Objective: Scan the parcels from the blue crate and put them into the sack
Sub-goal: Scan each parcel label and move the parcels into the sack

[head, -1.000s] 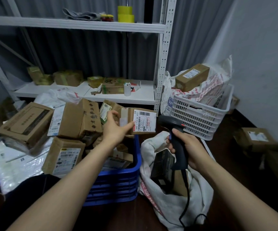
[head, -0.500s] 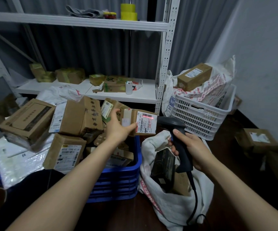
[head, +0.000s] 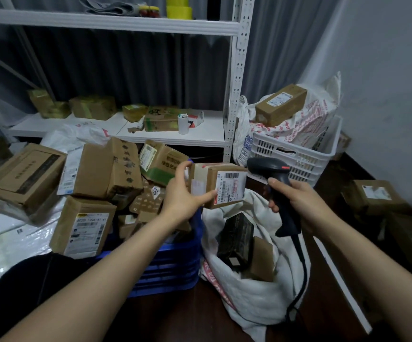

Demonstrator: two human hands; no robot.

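Observation:
My left hand (head: 182,196) grips a small cardboard parcel (head: 218,185) with a white barcode label, held above the edge of the open white sack (head: 256,292). My right hand (head: 296,201) grips a dark handheld scanner (head: 274,178), whose head sits just right of the parcel's label. The sack holds a black box (head: 237,239) and a brown box. The blue crate (head: 172,265) stands left of the sack, heaped with several cardboard parcels (head: 101,174).
A white crate (head: 298,156) with printed bags and a long box (head: 280,104) stands at the back right. White shelving (head: 165,129) carries several boxes and a cup. More boxes (head: 375,196) lie on the dark floor at right. White mailer bags (head: 10,238) lie at left.
My left hand has carried the parcel rightward and a little down, over the sack's edge. The red scan line seen on the label half a second ago is gone. The scanner stays close beside it.

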